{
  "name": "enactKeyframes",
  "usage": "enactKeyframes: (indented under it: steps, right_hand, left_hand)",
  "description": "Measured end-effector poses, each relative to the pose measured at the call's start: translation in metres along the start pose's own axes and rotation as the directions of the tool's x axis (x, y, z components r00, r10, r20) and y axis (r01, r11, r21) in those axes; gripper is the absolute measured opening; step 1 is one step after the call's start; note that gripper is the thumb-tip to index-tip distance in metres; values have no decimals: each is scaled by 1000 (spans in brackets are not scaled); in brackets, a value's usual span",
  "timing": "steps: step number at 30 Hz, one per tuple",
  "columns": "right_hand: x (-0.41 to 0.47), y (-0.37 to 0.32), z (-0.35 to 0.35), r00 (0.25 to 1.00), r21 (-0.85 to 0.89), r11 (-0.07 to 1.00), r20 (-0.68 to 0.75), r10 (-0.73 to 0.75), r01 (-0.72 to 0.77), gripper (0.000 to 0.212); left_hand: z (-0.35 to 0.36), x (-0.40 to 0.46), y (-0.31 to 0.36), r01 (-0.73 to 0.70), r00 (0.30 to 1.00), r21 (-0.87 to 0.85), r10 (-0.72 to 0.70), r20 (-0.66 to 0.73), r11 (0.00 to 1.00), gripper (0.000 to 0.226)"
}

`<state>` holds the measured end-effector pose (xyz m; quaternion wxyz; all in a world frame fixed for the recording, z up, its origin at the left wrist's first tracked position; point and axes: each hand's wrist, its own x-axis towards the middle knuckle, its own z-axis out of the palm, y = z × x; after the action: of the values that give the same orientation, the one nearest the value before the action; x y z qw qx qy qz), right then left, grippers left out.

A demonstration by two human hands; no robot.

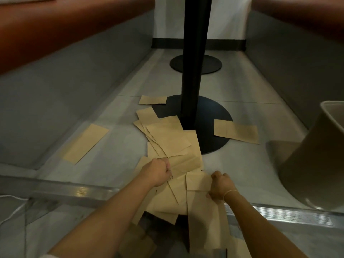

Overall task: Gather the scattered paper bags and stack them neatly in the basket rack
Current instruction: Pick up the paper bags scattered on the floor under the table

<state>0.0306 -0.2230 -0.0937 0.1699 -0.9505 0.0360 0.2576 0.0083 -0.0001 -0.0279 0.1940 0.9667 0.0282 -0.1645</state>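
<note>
Both hands grip flat brown paper bags: left hand [160,172] and right hand [220,185] pinch the pile [171,138], which runs lengthwise toward the black round table base [212,116].

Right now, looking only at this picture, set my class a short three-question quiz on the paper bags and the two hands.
1. True or false: the left hand grips a paper bag from the heap.
2. Which bag lies apart beside the left bench base: (a) the long bag, (b) the bag on the black base, (c) the far bag?
3. Fill in: the right hand, with a bracelet at its wrist, holds a ____ bag.

Key: 1 true; 2 a; 3 paper.
</note>
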Motion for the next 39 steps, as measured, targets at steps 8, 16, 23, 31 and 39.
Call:
enactKeyframes:
  steps: [8,16,23,31,39]
  right_hand:
    - [6,-3,-8,995,37,996,53,82,-84,80]
    - [15,-5,-7,1000,-100,995,0,21,-21,88]
    - [13,-5,-9,998,-139,990,58,3,5,71]
    - [-8,-15,-28,963,-20,980,192,-190,197,48]
    - [4,-3,-26,987,-46,986,-20,-163,162,67]
  left_hand:
    - [12,-3,10,-39,997,23,38,74,999,25]
    - [18,-2,4,-15,994,-2,15,106,1000,25]
    - [27,0,11,-25,992,-5,26,125,1000,28]
    - [30,1,39,-42,995,-239,63,79,970,79]
    - [11,-4,42,-112,982,-28,114,153,993,46]
